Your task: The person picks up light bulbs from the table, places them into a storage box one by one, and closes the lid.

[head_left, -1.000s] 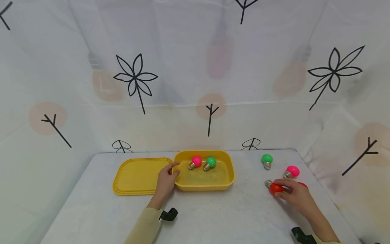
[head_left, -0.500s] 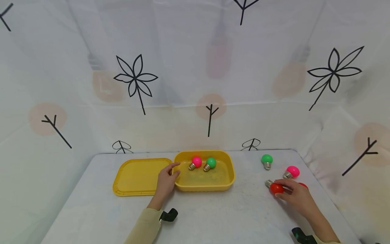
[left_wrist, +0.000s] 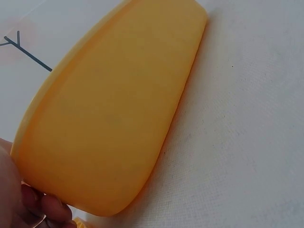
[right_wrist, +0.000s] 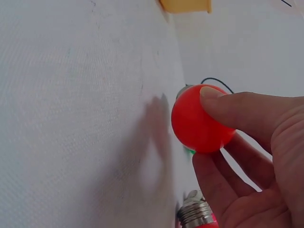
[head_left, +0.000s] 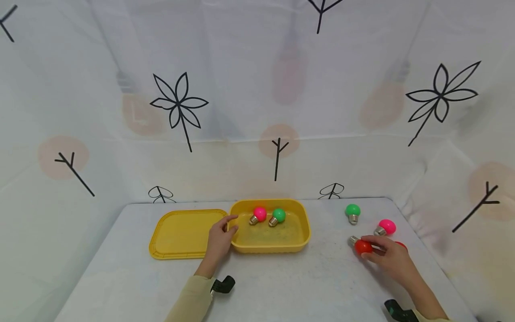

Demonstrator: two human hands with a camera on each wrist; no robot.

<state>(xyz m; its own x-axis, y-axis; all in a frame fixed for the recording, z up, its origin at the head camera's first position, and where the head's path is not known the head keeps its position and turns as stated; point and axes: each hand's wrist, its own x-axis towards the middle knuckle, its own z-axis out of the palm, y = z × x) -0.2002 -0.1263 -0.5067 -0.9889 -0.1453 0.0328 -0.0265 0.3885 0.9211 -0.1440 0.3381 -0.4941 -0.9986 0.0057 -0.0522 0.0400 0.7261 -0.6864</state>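
Observation:
My right hand (head_left: 388, 259) pinches a red light bulb (head_left: 363, 247) by its round globe, the metal screw base pointing away to the far left. In the right wrist view the thumb presses the red globe (right_wrist: 197, 126) from one side, with fingers on the other; a shadow falls beside it. On the left, my left hand (head_left: 219, 239) holds the left end of a yellow plastic box (head_left: 269, 249). Inside lie a pink bulb (head_left: 260, 213) and a green bulb (head_left: 279, 214). The left wrist view shows the box's outer wall (left_wrist: 109, 114), with the fingers at its end.
A yellow lid (head_left: 183, 235) lies left of the box, partly behind the left hand. At the right are another green bulb (head_left: 352, 210), another pink bulb (head_left: 387, 226) and a second red bulb (head_left: 401, 245), mostly hidden by the right hand. A patterned cloth wall stands behind the table.
The right hand and its red bulb have shifted very slightly left and away from the person. My left hand, the box and the other bulbs stay where they were.

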